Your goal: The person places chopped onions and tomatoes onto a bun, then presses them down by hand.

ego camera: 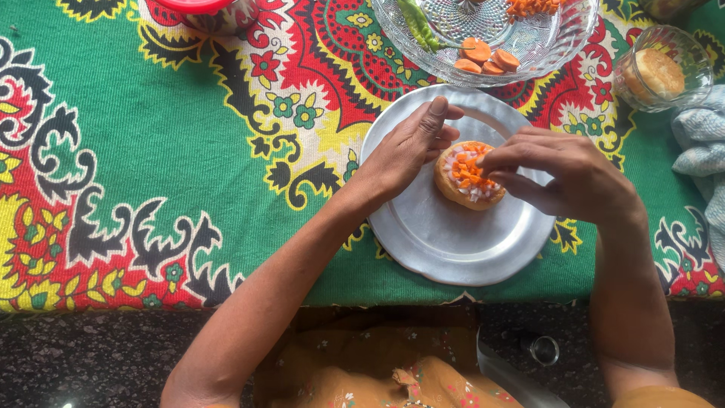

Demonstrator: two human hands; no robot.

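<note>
My left hand (411,147) cups the topped bun (468,175) on the steel plate (453,242), while my right hand (563,177) pinches carrot bits above it.

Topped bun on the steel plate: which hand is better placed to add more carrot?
Right hand, probably: its fingers sit pinched over the topped bun. Left hand steadies its edge.

Beyond the hands: a cut-glass dish (559,38) of carrot slices (483,54) and green chilli (418,24); rightward, a small glass bowl (698,49) and pale blue cloth (702,143)
</note>
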